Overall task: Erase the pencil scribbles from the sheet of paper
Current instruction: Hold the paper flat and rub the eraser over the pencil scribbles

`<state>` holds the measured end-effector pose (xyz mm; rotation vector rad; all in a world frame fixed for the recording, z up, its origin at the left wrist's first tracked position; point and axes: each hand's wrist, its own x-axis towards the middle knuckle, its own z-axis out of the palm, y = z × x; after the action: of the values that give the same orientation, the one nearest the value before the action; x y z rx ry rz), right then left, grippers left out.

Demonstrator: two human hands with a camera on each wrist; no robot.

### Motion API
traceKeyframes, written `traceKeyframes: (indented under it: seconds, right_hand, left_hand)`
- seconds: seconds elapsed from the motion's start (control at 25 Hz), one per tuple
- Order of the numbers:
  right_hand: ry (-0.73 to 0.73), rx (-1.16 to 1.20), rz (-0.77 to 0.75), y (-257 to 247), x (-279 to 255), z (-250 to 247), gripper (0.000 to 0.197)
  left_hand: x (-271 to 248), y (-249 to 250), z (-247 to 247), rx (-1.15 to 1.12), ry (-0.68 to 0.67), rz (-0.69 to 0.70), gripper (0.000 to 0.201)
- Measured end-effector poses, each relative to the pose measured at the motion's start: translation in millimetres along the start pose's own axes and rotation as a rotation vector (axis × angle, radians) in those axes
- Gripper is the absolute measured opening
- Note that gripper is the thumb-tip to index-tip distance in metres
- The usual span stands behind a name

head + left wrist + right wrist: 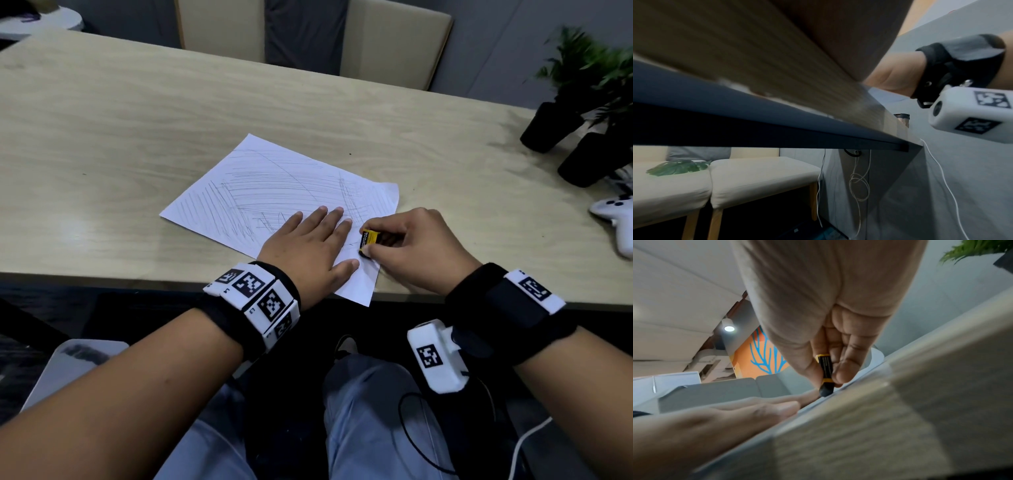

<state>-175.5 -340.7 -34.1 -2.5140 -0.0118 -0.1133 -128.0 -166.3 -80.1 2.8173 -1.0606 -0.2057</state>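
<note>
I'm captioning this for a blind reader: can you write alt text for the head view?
A right hand pinches an eraser against a scribbled paper that a flat left hand holds down on a table.

Wooden table bears scribbled paper (plus pots, controller)

Surroundings: worktop, plants, controller, seating

A light wood-grain worktop is filling the head view; two black pots holding green plants are standing at its right end, with a white game controller lying just nearer. Beige and grey padded chair backs are lining the far edge. In the left wrist view, a green leaf is resting on a cream bench cushion, and white cables are hanging beneath the worktop.
</note>
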Motion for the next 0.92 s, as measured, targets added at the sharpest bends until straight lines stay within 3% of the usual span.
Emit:
traceKeyframes:
  seconds: [0.12,0.28,0.48,0.64,0.8,0.92]
  right_hand:
    - [0.085,-0.034,0.024,7,8,-3,0.009]
    - [-0.046,-0.033,-0.035,-3,0,1,0.009]
    - [0.067,-0.108,0.021,7,16,-5,0.006]
    - [-0.032,-0.11,-0.031,-4,8,0,0.006]
    - [0.037,-0.145,0.007,3,16,-8,0.006]
    - [-0.037,-0.12,-0.03,-6,8,-2,0.006]
  left_hand:
    - [0,0,0,0.004,0.004,0.006,0.069]
    - [0,-1,0,-0.005,0.007,0.011,0.07]
    - [-1,0,-1,0.001,0.006,0.001,0.071]
    - [-1,-1,-1,-0.004,0.013,0.004,0.072]
    - [-1,0,0,-0.002,0.017,-0.002,0.072]
    - [-1,-1,1,-0.007,0.02,0.002,0.072]
